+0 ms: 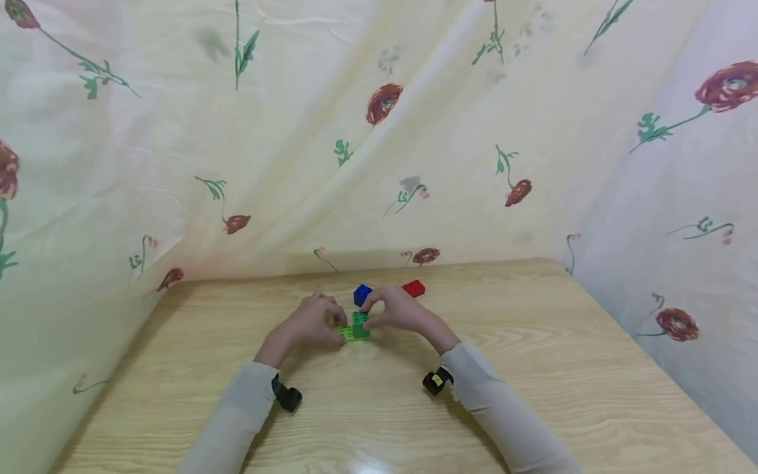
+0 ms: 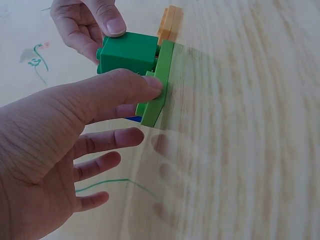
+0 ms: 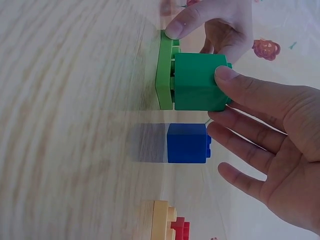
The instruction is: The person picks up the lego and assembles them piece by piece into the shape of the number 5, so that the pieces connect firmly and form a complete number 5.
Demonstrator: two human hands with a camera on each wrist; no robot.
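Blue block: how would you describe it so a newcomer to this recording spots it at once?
Start with the wooden table and look toward its far edge, near the right hand. Just beyond the dark green block it holds, and left of the red block in the head view, sits the blue block. Its colour sets it apart: no other block is blue.

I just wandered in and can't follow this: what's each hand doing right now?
Left hand: closed, pinching the light green brick.
Right hand: closed, gripping the dark green brick.
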